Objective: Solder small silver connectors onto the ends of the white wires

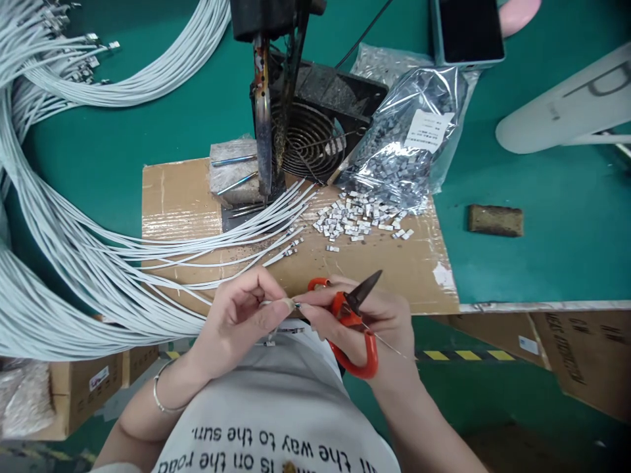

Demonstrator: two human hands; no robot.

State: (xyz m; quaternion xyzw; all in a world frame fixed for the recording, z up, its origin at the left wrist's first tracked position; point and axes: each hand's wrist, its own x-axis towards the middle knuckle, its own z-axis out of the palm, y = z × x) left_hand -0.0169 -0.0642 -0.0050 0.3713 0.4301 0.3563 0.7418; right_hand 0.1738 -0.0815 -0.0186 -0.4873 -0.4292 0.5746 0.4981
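My left hand pinches the end of a white cable near the cardboard's front edge. Its fingertips meet those of my right hand at a small metallic piece that is mostly hidden between them. Orange-handled scissors hang in my right hand, with the dark blades pointing up and to the right. Just beyond my hands, a bundle of white cables lies across the cardboard, and a few of its ends carry small metal connectors. A pile of small white and metal connectors sits right of the cable ends.
A soldering machine stands behind the cardboard, beside a black fan. A clear bag of connectors, a phone, a white cylinder and a brown block are to the right. Thick cable bundles fill the left.
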